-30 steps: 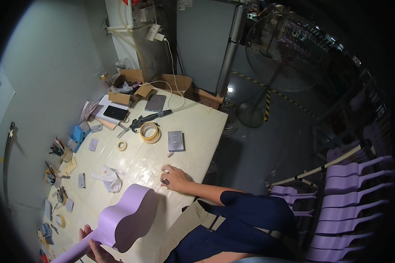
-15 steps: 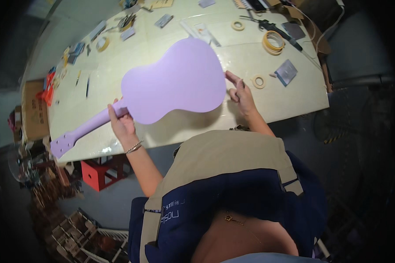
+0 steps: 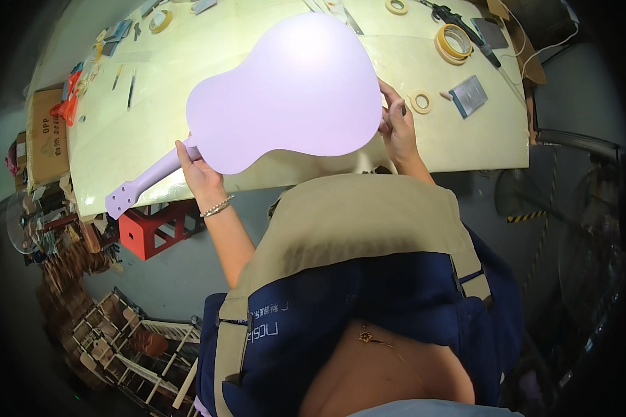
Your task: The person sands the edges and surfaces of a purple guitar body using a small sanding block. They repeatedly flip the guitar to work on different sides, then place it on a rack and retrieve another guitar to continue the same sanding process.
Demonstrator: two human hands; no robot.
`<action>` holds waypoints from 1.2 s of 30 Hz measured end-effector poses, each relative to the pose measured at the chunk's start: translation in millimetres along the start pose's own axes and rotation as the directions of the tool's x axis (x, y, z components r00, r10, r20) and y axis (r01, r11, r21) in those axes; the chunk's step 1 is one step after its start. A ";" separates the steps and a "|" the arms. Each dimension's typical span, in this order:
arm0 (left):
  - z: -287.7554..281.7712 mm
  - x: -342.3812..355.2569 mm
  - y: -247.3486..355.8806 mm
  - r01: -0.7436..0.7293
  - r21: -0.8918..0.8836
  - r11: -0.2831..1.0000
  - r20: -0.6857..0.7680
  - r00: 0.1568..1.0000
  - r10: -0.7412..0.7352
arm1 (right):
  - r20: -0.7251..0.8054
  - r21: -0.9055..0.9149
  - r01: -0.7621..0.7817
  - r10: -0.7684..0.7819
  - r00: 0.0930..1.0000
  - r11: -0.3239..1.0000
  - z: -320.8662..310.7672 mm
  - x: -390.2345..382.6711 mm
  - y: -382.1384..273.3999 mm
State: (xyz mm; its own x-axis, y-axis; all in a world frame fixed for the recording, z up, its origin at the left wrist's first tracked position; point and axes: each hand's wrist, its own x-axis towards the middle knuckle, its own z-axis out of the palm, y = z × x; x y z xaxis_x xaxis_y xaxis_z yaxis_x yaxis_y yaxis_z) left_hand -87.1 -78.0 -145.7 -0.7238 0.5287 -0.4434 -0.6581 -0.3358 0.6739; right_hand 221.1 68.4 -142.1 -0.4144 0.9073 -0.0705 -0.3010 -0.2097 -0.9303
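Note:
A lilac ukulele is held over the table with its smooth back toward me and its neck slanting down to the left. Several small holes show in its headstock. My left hand is closed around the neck near the heel, thumb on the near side, the other fingers partly hidden beneath. At the rounded tail end, my right hand grips the rim; some of its fingertips are hidden behind the body. A bracelet circles my left wrist.
On the pale table lie tape rolls, a grey-blue sanding pad, a black tool with a cable and thin sticks. A cardboard box and a red stool stand left; a wooden rack is lower left.
The ukulele's body has come up closer and appears larger, its headstock shifted right. My right hand's fingers have closed in at the tail rim. My left hand keeps its hold on the neck.

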 end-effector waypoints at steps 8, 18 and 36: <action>-0.6 -7.0 3.3 -0.007 0.053 0.999 -0.058 0.998 0.010 | 0.064 -0.040 0.045 -0.042 0.997 0.998 2.9 -1.8 -12.6; 11.2 -11.8 5.2 -0.045 0.052 0.998 -0.081 0.996 0.049 | 0.014 -0.069 0.154 -0.154 0.988 0.986 10.2 -3.6 -17.3; 45.9 -53.2 17.5 -0.258 0.184 0.948 0.114 0.964 0.240 | -0.075 0.115 -0.015 0.024 0.997 0.993 -20.2 -0.1 18.6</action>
State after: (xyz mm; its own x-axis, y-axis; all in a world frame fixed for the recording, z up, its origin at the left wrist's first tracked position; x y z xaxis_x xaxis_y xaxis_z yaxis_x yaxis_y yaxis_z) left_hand -50.6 -76.2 -83.1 -0.8323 0.5178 -0.1979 -0.3989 -0.3115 0.8625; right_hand 232.9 71.8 -166.7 -0.3556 0.9269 -0.1198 -0.3910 -0.2640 -0.8817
